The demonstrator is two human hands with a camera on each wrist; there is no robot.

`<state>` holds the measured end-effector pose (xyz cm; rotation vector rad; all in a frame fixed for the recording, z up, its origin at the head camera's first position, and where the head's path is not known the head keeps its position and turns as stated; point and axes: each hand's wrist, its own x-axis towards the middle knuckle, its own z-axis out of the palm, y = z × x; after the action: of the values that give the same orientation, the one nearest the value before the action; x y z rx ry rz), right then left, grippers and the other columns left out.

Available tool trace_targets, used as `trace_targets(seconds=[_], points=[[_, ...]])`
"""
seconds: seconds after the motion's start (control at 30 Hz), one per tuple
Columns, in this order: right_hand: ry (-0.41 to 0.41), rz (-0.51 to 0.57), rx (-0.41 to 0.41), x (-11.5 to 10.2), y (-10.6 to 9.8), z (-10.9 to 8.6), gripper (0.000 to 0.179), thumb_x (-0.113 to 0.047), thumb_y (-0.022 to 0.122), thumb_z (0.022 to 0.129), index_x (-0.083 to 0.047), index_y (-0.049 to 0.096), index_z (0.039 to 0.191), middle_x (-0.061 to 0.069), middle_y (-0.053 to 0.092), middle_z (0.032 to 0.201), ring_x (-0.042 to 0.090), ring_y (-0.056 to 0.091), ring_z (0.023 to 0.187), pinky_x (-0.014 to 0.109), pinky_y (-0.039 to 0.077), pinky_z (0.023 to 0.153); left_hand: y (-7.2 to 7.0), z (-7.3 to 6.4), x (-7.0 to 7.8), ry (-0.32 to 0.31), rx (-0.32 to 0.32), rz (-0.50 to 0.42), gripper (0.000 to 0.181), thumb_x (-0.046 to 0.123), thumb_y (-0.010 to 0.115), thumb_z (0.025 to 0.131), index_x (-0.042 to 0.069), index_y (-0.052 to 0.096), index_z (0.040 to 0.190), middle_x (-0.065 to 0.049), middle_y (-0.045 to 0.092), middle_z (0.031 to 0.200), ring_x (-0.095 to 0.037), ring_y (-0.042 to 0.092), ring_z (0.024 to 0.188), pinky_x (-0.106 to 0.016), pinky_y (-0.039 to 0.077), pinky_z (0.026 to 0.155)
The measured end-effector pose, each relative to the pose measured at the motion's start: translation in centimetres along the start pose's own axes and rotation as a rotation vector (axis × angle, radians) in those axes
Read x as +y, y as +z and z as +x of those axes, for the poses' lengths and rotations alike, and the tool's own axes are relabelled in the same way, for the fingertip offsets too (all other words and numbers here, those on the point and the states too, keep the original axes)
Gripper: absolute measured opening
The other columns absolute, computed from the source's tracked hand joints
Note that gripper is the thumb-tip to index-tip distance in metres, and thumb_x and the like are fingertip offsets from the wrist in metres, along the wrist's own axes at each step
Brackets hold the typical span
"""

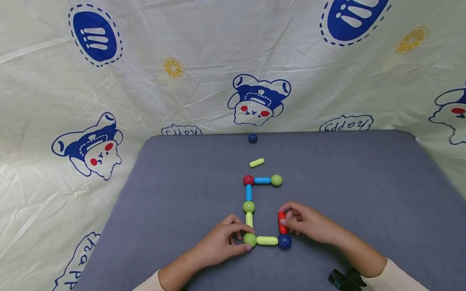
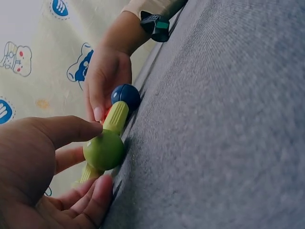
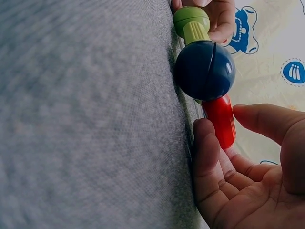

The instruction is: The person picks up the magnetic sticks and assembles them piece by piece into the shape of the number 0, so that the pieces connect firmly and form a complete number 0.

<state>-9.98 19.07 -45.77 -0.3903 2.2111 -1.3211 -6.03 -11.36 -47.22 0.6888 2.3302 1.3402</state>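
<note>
On the grey table my left hand holds a green ball between thumb and fingers, at the near corner of a chain of rods and balls. From that ball a pale yellow-green rod runs right to a dark blue ball. My right hand pinches a red rod, whose near end meets the blue ball. Going away from the held ball, another yellow-green rod leads to a green ball, then a blue rod and a red ball.
Off the red ball, a blue rod extends right to a green ball. Beyond lie a loose yellow-green rod and a dark blue ball near the table's far edge. A printed cloth hangs behind. A black device sits at the right wrist.
</note>
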Motion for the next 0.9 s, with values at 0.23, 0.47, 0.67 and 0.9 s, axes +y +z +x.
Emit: trace_targets(seconds=[0.23, 0.47, 0.67, 0.9], points=[[0.005, 0.007, -0.008, 0.0, 0.0, 0.2, 0.039, -0.028, 0.063, 0.101, 0.000, 0.054, 0.128, 0.008, 0.063, 0.093, 0.017, 0.063, 0.078, 0.029, 0.054, 0.065, 0.4, -0.1, 0.8, 0.042, 0.075, 0.098, 0.033, 0.033, 0.077, 0.091, 0.024, 0.072, 0.122, 0.007, 0.052, 0.117, -0.004, 0.055, 0.089, -0.017, 0.052, 0.074], [0.009, 0.022, -0.014, 0.0, -0.1, 0.1, 0.039, -0.027, 0.062, 0.101, 0.001, 0.054, 0.128, 0.008, 0.064, 0.094, 0.017, 0.063, 0.078, 0.029, 0.054, 0.066, 1.6, 0.4, 2.0, 0.228, 0.148, 0.329, 0.026, 0.032, 0.075, 0.092, 0.023, 0.075, 0.116, 0.011, 0.060, 0.114, -0.004, 0.049, 0.104, -0.016, 0.047, 0.087], [0.013, 0.046, -0.022, 0.1, -0.1, 0.1, 0.040, -0.027, 0.063, 0.101, 0.000, 0.054, 0.128, 0.009, 0.065, 0.094, 0.016, 0.063, 0.079, 0.029, 0.054, 0.065, 2.6, 1.6, 2.9, 0.314, 0.151, 0.474, 0.025, 0.036, 0.073, 0.094, 0.022, 0.076, 0.115, 0.011, 0.061, 0.111, -0.004, 0.052, 0.104, -0.018, 0.045, 0.092], [0.011, 0.051, -0.028, 0.1, -0.1, 0.2, 0.040, -0.027, 0.063, 0.101, -0.001, 0.055, 0.129, 0.009, 0.064, 0.094, 0.015, 0.062, 0.078, 0.028, 0.053, 0.064, 3.1, 2.9, 3.6, 0.321, 0.113, 0.684, 0.026, 0.043, 0.068, 0.096, 0.025, 0.076, 0.113, 0.012, 0.066, 0.108, -0.004, 0.056, 0.103, -0.022, 0.041, 0.088]])
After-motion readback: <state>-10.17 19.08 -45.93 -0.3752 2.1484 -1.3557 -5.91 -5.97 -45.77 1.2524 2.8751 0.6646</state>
